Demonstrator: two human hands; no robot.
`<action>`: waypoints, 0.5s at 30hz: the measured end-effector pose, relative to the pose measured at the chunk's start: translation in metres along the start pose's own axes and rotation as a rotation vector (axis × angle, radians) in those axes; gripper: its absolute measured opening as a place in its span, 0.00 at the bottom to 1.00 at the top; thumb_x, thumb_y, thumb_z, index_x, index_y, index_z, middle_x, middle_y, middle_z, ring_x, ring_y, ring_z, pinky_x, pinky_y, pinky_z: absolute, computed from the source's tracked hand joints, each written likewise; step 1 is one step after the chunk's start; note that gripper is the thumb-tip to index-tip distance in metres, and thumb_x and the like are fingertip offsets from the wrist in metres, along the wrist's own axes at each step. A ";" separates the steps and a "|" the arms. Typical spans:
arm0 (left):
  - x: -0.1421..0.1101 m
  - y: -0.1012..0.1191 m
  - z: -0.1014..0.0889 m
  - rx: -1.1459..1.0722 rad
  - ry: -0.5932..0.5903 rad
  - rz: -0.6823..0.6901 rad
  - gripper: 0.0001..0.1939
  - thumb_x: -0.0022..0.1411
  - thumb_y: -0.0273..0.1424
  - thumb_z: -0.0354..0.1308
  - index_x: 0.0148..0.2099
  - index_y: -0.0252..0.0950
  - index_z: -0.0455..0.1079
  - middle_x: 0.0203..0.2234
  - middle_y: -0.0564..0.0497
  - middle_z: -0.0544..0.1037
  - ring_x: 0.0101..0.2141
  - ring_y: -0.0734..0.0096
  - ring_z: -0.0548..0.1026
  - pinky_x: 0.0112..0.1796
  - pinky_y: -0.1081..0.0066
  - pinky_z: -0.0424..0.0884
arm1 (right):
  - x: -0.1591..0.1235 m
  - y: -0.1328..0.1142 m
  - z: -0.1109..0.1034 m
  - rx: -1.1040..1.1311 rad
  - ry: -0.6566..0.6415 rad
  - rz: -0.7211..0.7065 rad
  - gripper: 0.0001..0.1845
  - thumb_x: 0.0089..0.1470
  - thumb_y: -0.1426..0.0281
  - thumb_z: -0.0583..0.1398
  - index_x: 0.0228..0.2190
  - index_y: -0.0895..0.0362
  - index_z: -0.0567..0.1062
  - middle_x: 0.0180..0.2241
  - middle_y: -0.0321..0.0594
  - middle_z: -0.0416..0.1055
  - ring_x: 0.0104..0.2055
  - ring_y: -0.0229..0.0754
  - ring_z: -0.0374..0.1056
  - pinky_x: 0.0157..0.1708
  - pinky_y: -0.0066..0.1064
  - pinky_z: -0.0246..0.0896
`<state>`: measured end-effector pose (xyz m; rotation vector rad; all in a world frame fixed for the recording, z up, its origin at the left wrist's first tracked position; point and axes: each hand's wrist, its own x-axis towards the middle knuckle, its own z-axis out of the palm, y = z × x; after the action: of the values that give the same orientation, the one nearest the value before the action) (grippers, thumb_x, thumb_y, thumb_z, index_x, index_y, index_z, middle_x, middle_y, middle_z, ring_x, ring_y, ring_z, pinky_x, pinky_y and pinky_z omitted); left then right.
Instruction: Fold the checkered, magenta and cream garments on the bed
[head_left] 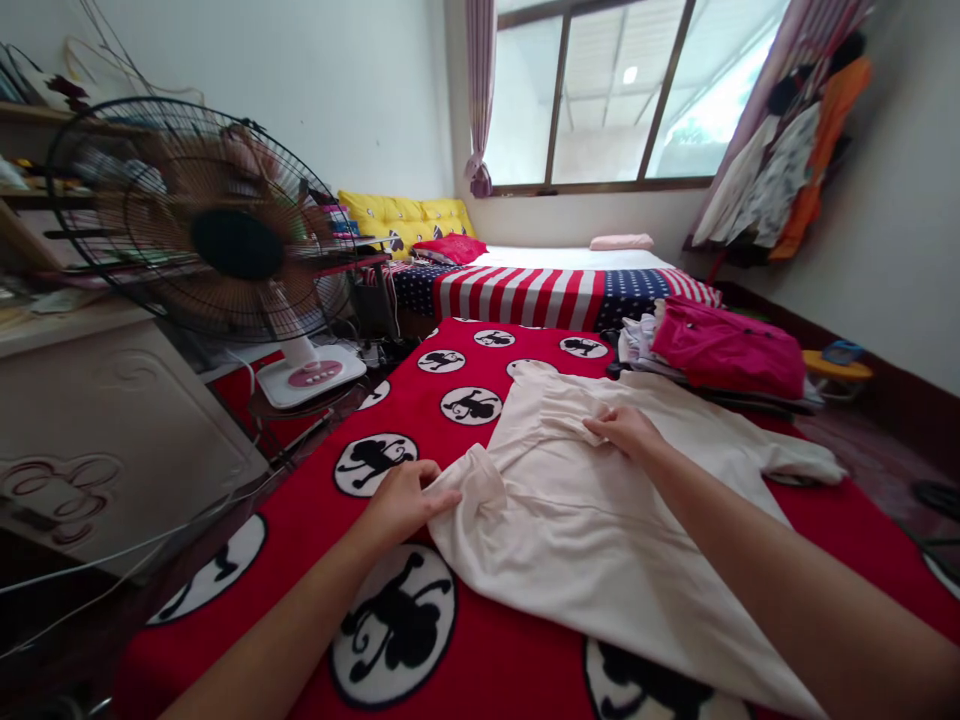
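A cream-white garment (600, 520) lies spread on a red blanket (300, 520) printed with black-and-white round figures. My left hand (405, 500) is closed on the garment's left edge, where a sleeve is bunched. My right hand (626, 430) pinches a fold of the cloth near its upper middle. Both forearms reach in from the bottom of the view.
A stack of folded clothes with a pink piece on top (724, 350) sits at the blanket's far right. A standing fan (217, 230) is on the left beside a white cabinet (97, 420). A striped bed (540, 290) lies under the window; clothes hang on the right wall (787, 170).
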<state>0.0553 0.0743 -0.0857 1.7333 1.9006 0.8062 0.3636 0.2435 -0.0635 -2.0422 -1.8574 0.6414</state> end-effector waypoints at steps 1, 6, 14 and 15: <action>-0.003 0.003 0.000 -0.084 0.022 -0.001 0.16 0.48 0.42 0.61 0.22 0.36 0.63 0.18 0.57 0.66 0.23 0.73 0.64 0.24 0.75 0.56 | 0.002 -0.007 0.001 -0.006 0.008 -0.006 0.16 0.45 0.59 0.63 0.20 0.59 0.75 0.15 0.40 0.67 0.23 0.43 0.68 0.21 0.28 0.55; -0.017 0.023 -0.001 -0.374 0.148 -0.036 0.18 0.50 0.43 0.61 0.24 0.37 0.60 0.19 0.57 0.64 0.21 0.76 0.61 0.22 0.77 0.58 | 0.010 -0.036 0.005 0.011 0.025 -0.020 0.14 0.48 0.61 0.61 0.24 0.60 0.74 0.21 0.42 0.70 0.27 0.43 0.70 0.24 0.28 0.58; -0.031 0.040 0.010 -0.490 0.140 0.008 0.15 0.51 0.40 0.62 0.27 0.37 0.62 0.20 0.57 0.66 0.22 0.76 0.63 0.22 0.78 0.59 | 0.002 -0.036 0.012 0.108 0.000 -0.012 0.15 0.30 0.68 0.71 0.20 0.59 0.71 0.19 0.39 0.68 0.29 0.46 0.70 0.26 0.31 0.63; -0.033 0.042 0.012 -0.504 0.132 0.018 0.14 0.51 0.39 0.62 0.28 0.36 0.63 0.21 0.56 0.66 0.22 0.76 0.63 0.22 0.78 0.59 | 0.003 -0.038 0.008 0.157 0.016 -0.037 0.14 0.32 0.70 0.70 0.20 0.60 0.71 0.20 0.39 0.69 0.30 0.46 0.70 0.27 0.30 0.63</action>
<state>0.0980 0.0453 -0.0680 1.4122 1.5772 1.3022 0.3268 0.2502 -0.0515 -1.9042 -1.7718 0.7337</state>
